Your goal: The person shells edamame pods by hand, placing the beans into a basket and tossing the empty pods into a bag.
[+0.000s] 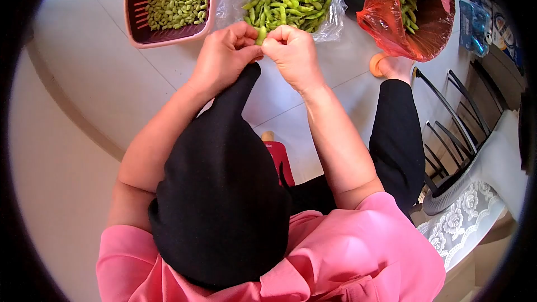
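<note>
My left hand (226, 53) and my right hand (292, 51) meet over the floor, both pinching one green bean pod (261, 34) between their fingertips. Just beyond the hands lies a clear plastic bag (334, 19) heaped with green pods. To its left stands a pink slotted basket (134, 5) holding several shelled green beans. A red plastic bag (386, 19) with a few pods or shells inside stands open at the right.
My black-trousered knees fill the middle, one foot (391, 66) in an orange slipper beside the red bag. A small red stool (278, 156) shows between my legs. A black wire rack (453, 128) and lace cloth (458, 218) are at the right. The floor is pale tile.
</note>
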A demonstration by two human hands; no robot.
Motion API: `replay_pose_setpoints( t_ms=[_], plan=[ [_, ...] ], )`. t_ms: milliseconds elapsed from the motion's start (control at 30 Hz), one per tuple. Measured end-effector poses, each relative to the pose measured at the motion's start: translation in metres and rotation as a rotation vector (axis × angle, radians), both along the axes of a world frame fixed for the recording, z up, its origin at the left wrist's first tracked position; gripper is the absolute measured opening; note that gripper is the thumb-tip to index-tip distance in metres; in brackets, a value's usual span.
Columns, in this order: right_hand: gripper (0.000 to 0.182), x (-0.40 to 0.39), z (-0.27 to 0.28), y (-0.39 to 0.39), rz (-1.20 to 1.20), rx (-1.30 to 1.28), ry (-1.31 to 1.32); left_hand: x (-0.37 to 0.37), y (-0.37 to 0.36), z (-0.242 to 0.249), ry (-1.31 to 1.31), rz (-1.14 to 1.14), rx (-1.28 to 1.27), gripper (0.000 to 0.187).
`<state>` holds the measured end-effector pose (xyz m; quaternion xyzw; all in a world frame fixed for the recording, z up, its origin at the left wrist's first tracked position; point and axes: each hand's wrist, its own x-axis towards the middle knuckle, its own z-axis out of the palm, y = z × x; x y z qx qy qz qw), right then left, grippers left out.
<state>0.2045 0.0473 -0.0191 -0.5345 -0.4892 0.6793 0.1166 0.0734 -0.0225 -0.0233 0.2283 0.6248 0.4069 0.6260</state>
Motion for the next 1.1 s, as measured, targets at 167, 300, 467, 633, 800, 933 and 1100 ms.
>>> replay_pose_setpoints(
  t_ms=[167,300,467,633,800,933,1100],
  plan=[
    [0.008,0.008,0.005,0.006,-0.017,-0.145,0.096,-0.006,0.000,0.000,-0.283,0.041,-0.077,0.015],
    [0.011,0.013,-0.002,0.005,-0.018,-0.063,0.082,-0.007,0.002,0.000,-0.433,0.079,-0.165,0.018],
    [0.011,0.009,-0.003,-0.005,0.094,0.273,-0.079,-0.005,0.000,-0.008,-0.289,0.050,-0.226,0.018],
    [0.014,0.002,0.005,-0.013,0.333,0.801,-0.227,-0.010,-0.001,-0.012,-0.301,-0.015,-0.273,0.018],
    [0.013,-0.002,0.006,-0.021,0.439,0.951,-0.222,-0.009,-0.009,-0.018,-0.638,0.237,-0.265,0.022],
    [0.016,-0.007,0.008,-0.026,0.329,0.887,-0.114,-0.015,-0.012,-0.023,-0.757,0.231,-0.266,0.025],
    [0.012,-0.010,0.005,-0.025,0.317,0.976,-0.157,-0.011,-0.002,-0.008,-0.688,0.269,-0.286,0.026]
  ],
)
